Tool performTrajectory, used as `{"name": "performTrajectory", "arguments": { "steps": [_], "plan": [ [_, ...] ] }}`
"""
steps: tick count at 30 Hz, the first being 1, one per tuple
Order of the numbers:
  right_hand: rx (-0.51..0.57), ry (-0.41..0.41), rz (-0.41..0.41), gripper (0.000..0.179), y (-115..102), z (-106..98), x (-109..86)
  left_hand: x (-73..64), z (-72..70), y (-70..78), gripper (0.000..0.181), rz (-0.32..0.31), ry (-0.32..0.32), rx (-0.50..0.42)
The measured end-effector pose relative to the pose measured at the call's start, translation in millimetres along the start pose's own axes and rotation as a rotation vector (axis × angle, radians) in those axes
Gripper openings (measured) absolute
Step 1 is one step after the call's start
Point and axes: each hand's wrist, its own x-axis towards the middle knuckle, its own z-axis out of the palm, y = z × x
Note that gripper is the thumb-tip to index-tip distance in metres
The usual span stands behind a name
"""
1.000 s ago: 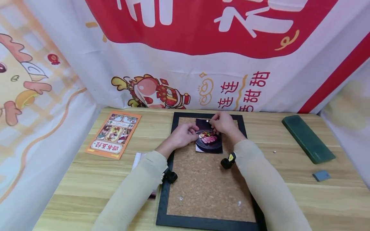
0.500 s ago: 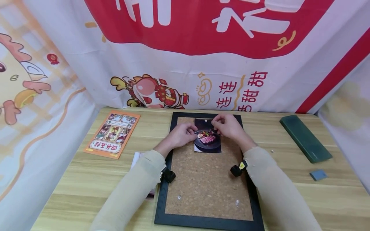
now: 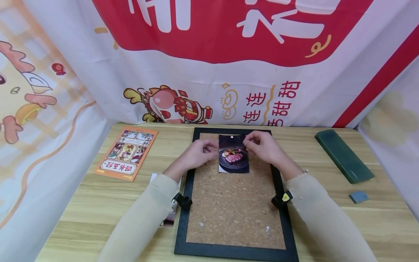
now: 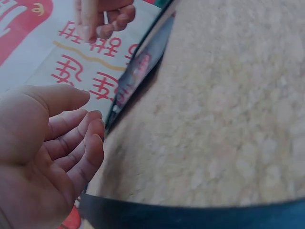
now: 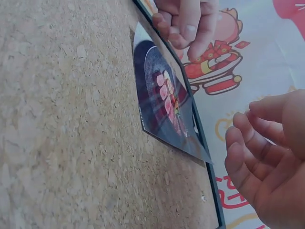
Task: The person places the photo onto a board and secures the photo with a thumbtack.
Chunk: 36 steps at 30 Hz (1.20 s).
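A photo (image 3: 234,156) of sliced meat on a dark plate hangs near the top of the cork board (image 3: 235,203). A small silvery pin (image 3: 232,137) sits at its top edge. Beside the photo's left edge is my left hand (image 3: 199,151), fingers loosely bent and holding nothing. My right hand (image 3: 263,147) hovers by the upper right edge, its thumb and forefinger close together. In the right wrist view that hand (image 5: 267,152) shows nothing between its fingers, and the photo's lower corner (image 5: 144,128) lifts slightly from the cork.
Two clear pins, one on the left (image 3: 202,224), one on the right (image 3: 267,229), mark the board's lower part. An orange booklet (image 3: 126,153) lies at left, with a stack of cards (image 3: 170,218) partly under my left forearm. A green case (image 3: 343,156) and blue block (image 3: 358,197) lie at right.
Both hands have drawn away from the photo, the left to the left and the right to the right. The photo stays in place on the board.
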Motion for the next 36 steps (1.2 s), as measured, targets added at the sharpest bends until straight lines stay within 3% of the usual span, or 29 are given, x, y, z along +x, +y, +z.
{"name": "performTrajectory", "arguments": {
  "steps": [4,9,15,25,36],
  "plan": [
    [-0.004,0.008,0.001,0.02,-0.1,-4.7,-8.1,-11.2,-9.6,5.3,0.032,-0.015,0.012,-0.026],
    [0.009,0.022,0.021,0.023,2.5,-13.5,-20.4,-24.4,-19.2,6.3,0.034,0.001,0.034,-0.006],
    [-0.002,0.021,0.057,0.031,6.3,-27.4,-37.7,-39.9,-29.4,5.5,0.035,-0.029,0.049,0.023],
    [-0.013,0.048,0.033,0.032,15.8,-42.1,-59.8,-54.6,-40.7,4.9,0.033,-0.025,0.077,0.051],
    [-0.033,0.084,0.035,0.028,30.0,-51.1,-82.6,-79.2,-52.7,-6.1,0.034,-0.041,0.089,0.083]
  ]
}}
